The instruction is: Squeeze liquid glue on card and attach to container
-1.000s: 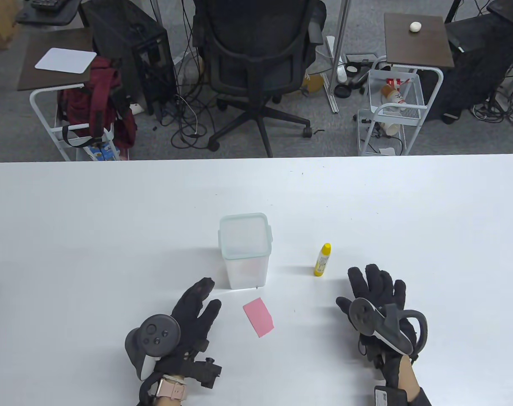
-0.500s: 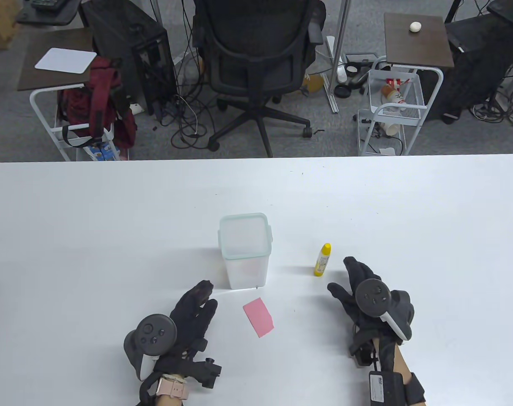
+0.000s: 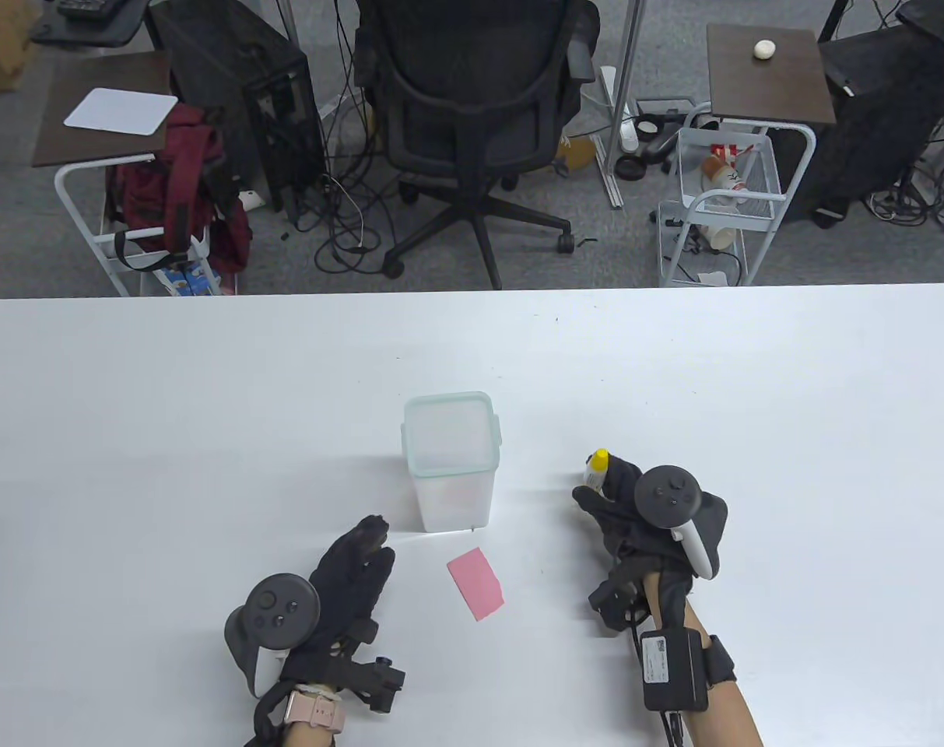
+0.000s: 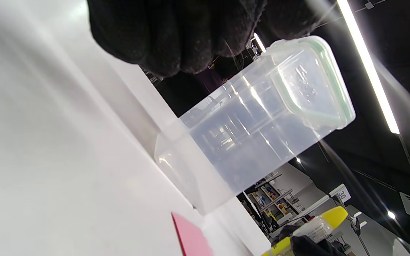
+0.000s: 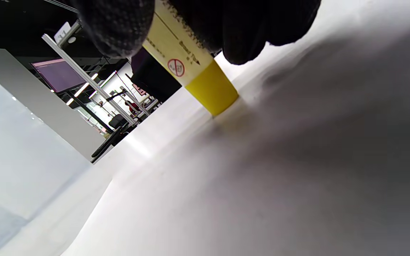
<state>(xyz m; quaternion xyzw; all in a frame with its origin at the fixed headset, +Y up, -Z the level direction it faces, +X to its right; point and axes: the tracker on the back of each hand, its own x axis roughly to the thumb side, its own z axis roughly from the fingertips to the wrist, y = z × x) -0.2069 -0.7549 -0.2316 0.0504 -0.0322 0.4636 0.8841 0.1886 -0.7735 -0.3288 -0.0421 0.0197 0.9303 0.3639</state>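
Observation:
A clear plastic container (image 3: pixel 450 463) with a green-rimmed lid stands upright at the table's middle; it also shows in the left wrist view (image 4: pixel 255 121). A pink card (image 3: pixel 476 582) lies flat just in front of it, its corner visible in the left wrist view (image 4: pixel 190 238). A yellow glue bottle (image 3: pixel 596 467) stands right of the container. My right hand (image 3: pixel 605 498) wraps its fingers around the bottle, whose base still touches the table in the right wrist view (image 5: pixel 205 83). My left hand (image 3: pixel 359 560) rests flat on the table, left of the card, holding nothing.
The white table (image 3: pixel 129 436) stretches wide on both sides. Beyond its far edge stand an office chair (image 3: pixel 472 101), side carts (image 3: pixel 721 194) and a red backpack (image 3: pixel 180 179) on the floor.
My right hand has moved forward and left from open on the table to the glue bottle and closed its fingers around it. The left hand has barely moved.

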